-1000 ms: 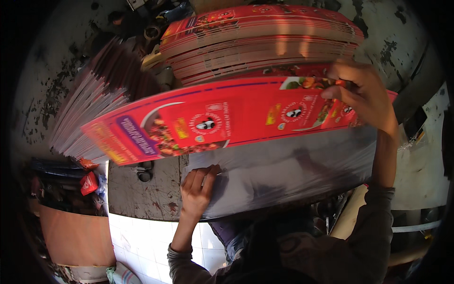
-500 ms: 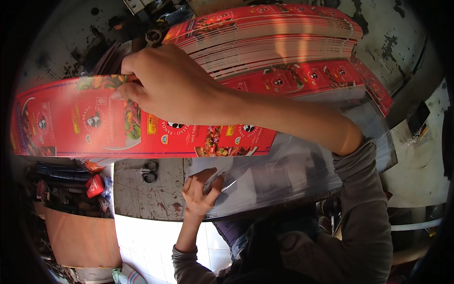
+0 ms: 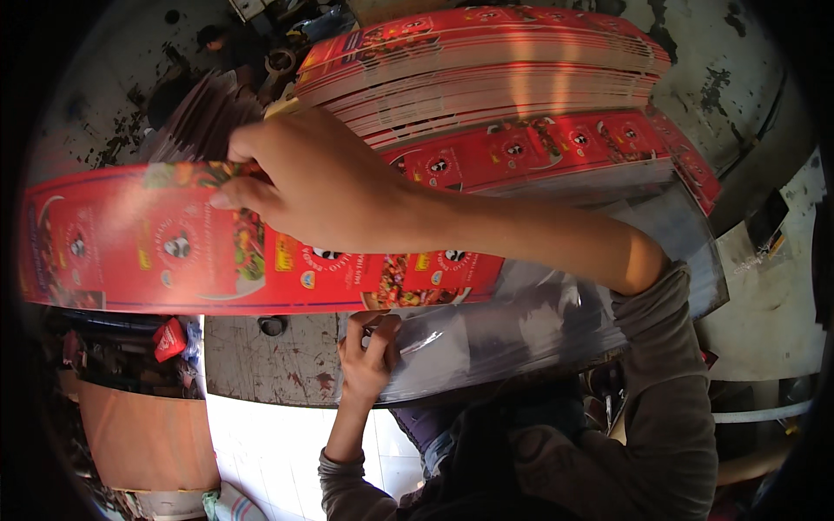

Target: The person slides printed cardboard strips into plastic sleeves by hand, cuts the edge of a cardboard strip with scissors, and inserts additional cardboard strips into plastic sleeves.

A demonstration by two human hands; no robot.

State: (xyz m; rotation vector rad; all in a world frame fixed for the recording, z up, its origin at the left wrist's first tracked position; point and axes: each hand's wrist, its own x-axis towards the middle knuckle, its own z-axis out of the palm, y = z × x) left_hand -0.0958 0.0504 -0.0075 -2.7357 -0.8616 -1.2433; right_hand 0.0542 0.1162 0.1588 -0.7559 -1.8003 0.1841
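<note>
My right hand [image 3: 300, 187] reaches across to the left. Its thumb and fingers pinch the upper edge of a long red printed sheet [image 3: 204, 273], which hangs over the table's left part. Below that sheet, my left hand [image 3: 369, 352] has its fingers curled at the left edge of a pile of clear plastic sheets [image 3: 512, 334]. What lies between those fingertips, if anything, is hidden. Under my right forearm the plastic continues toward the right. Behind it lie more red printed sheets [image 3: 547, 152], with a tall stack of them [image 3: 486, 74] farther back.
One handle loop of black scissors [image 3: 272, 326] shows on the worn table [image 3: 261, 365]. At the lower left are a brown board [image 3: 148, 438] and a red packet [image 3: 169, 340]. A person [image 3: 230, 48] is at the far left. A dark flat object [image 3: 768, 217] lies at the right.
My right hand has brought the red sheet a little nearer to me, and it now covers more of the scissors. The fingers of my left hand have curled closer together.
</note>
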